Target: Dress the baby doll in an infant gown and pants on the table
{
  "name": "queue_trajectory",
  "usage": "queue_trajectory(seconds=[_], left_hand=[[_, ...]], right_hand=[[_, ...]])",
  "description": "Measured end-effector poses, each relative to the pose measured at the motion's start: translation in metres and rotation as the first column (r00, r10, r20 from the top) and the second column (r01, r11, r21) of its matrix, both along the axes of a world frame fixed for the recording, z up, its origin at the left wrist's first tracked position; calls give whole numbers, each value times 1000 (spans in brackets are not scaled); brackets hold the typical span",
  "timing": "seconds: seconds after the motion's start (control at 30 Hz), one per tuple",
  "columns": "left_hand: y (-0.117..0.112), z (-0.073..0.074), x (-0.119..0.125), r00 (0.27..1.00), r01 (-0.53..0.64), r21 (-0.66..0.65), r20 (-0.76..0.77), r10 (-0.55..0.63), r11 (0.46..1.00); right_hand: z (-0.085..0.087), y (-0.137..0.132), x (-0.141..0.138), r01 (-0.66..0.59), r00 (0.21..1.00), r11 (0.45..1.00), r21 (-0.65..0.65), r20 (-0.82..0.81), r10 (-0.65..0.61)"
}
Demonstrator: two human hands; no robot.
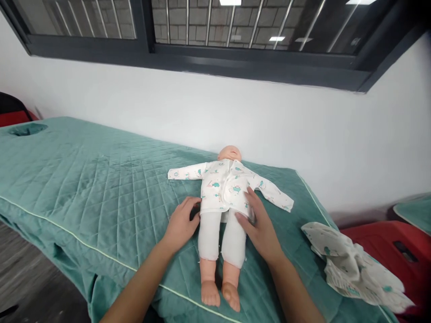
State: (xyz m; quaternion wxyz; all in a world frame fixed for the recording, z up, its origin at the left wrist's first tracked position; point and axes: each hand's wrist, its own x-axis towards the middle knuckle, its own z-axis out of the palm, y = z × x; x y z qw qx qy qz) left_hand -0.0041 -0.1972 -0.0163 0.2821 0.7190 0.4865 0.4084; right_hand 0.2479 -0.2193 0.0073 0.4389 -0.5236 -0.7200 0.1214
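A baby doll (208, 273) lies on its back on a green quilted bed cover, its head by the wall and its feet toward me. It wears a white printed shirt (217, 184), with both long sleeves spread out to the sides. White padding wraps its thighs and knees, and the lower legs are bare. My left hand (182, 224) is at the shirt's lower left edge, thumb and fingers apart. On the other side, my right hand (262, 229) touches the shirt's lower right side, its thumb over the padded thigh and its fingers spread.
A crumpled white printed cloth garment (357, 264) lies at the bed's right edge, partly over a red plastic chair (397, 246). The green bed cover (101, 179) stretches left to a face hole (28, 129). A white wall and a barred window rise behind.
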Motion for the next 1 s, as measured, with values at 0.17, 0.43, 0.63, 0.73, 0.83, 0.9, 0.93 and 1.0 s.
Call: queue_trajectory(seconds=[0.17,0.43,0.63,0.73,0.83,0.9,0.93,1.0], left_hand=[[-1,0,-2,998,70,1,6,-70,998],[-3,-3,-4,995,93,-4,39,-93,996],[-3,-7,-3,998,24,-10,64,-23,1000],[-5,-4,-2,998,-14,-6,56,15,1000],[-7,-2,-3,994,-86,22,70,85,996],[-8,-2,-3,987,-125,20,101,123,992],[-8,-2,-4,985,-134,15,110,132,991],[-8,-2,-4,985,-136,2,110,135,991]], right_hand=[[-10,-28,7,153,987,981,118,32,-157],[-10,-26,5,216,974,970,110,-99,-205],[-20,-33,16,283,924,956,-72,-247,-292],[-22,-35,16,263,906,962,-75,-323,-273],[-19,-35,15,269,857,962,-44,-445,-260],[-14,-36,13,276,826,961,-10,-509,-242],[-11,-36,12,277,822,961,13,-521,-230],[-2,-35,8,284,827,956,78,-524,-203]])
